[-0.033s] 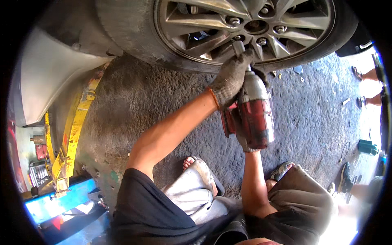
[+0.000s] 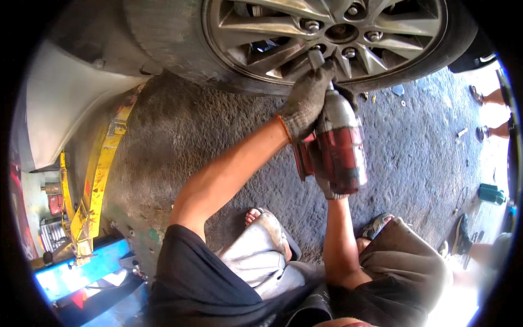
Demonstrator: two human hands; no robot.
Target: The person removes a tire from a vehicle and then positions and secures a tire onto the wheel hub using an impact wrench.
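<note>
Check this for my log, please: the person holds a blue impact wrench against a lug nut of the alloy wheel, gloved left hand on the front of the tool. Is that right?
Not quite: the impact wrench has a red body with a grey nose, not blue, as the head view shows. The rest stands: its socket meets a lug nut of the alloy wheel, and the gloved left hand grips the front of the tool.

From where I stand, no packages, labels, signs or screens show anywhere. None lies on the ground or by the car.
</note>
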